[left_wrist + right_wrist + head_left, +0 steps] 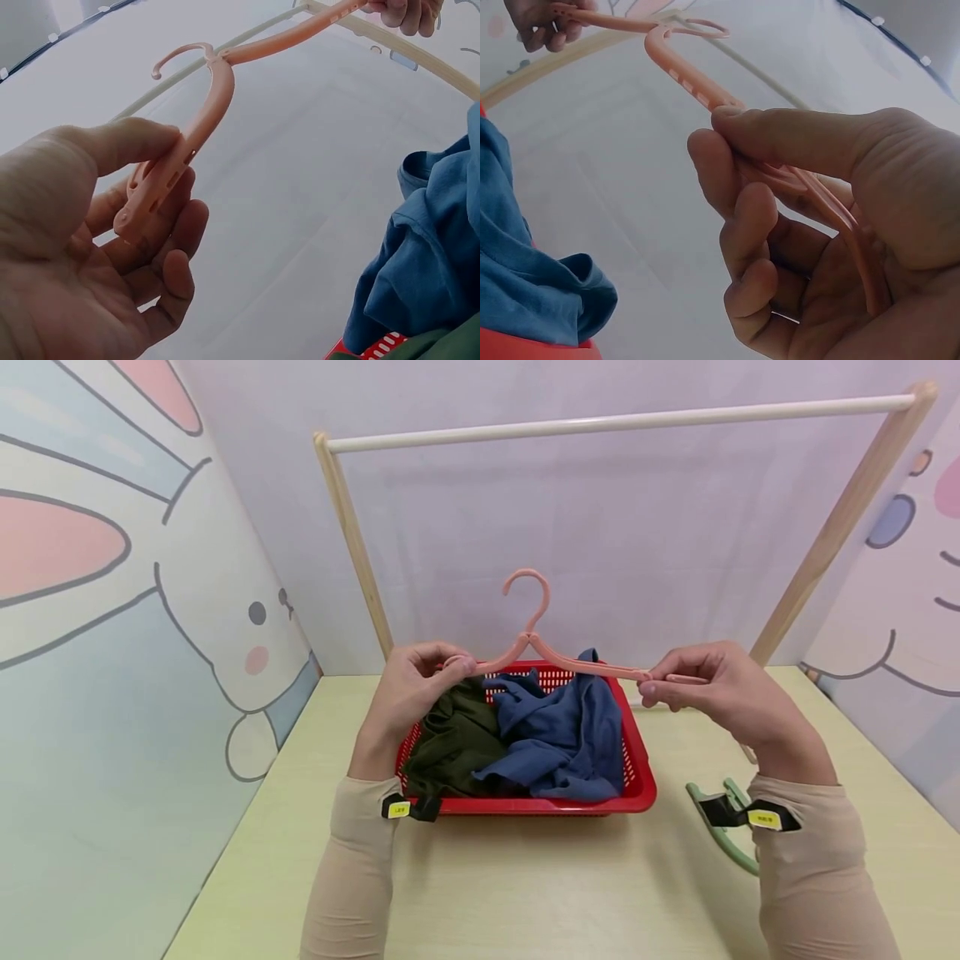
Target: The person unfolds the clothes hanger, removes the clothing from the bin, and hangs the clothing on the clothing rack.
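A pink plastic clothes hanger (528,647) is held up above the basket, its hook pointing upward. My left hand (411,693) pinches the end of one hanger arm between thumb and fingers. At the opposite end my right hand (720,693) grips the other arm, and a thin pink strip (866,270) of it runs across the palm. Below the hanger, a red basket (540,808) contains a dark green cloth (457,739) and a blue cloth (570,735). In the left wrist view the two hanger arms (217,90) spread out from the hook's base at an angle.
Behind the basket stands a rack with a white rod (622,423) and wooden posts (832,535). A green hanger (723,843) lies on the table (525,893), partly hidden by the right forearm. Panels with cartoon drawings (210,610) flank the table.
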Motion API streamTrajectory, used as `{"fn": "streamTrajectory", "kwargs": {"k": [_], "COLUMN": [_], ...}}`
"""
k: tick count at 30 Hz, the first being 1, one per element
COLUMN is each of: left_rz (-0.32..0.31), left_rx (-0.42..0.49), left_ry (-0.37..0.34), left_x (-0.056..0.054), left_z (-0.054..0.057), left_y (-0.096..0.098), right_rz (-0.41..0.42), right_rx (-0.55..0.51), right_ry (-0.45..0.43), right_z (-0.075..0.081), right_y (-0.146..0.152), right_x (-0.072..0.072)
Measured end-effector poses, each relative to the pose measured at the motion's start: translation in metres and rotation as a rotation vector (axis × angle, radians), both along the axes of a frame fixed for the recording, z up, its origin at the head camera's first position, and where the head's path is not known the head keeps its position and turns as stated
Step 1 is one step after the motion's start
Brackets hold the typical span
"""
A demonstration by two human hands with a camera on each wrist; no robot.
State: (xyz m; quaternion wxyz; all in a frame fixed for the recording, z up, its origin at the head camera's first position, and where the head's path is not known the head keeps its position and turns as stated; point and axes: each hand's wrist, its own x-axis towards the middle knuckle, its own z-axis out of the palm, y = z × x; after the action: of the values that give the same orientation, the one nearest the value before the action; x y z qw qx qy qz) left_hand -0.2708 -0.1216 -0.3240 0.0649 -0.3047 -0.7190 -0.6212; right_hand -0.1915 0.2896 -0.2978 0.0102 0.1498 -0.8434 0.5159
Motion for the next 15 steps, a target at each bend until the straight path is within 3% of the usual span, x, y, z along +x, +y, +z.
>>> {"fn": "streamTrajectory", "kwargs": {"k": [8, 15], "left_rz": [0.033, 0.058], "left_rx": [0.101, 0.196], "left_ry": [0.01, -0.045], "left_x": [-0.0015, -0.0018], "left_z": [-0.0015, -0.0004], "left_y": [0.0044, 0.0033], "right_rz": [-0.005, -0.008], "right_rx": [-0.01, 0.003], "right_ry": [-0.001, -0.008], "right_z": [-0.0001, 0.0002], "right_y": [-0.0004, -0.0004], "right_x": [-0.0002, -0.0002]}}
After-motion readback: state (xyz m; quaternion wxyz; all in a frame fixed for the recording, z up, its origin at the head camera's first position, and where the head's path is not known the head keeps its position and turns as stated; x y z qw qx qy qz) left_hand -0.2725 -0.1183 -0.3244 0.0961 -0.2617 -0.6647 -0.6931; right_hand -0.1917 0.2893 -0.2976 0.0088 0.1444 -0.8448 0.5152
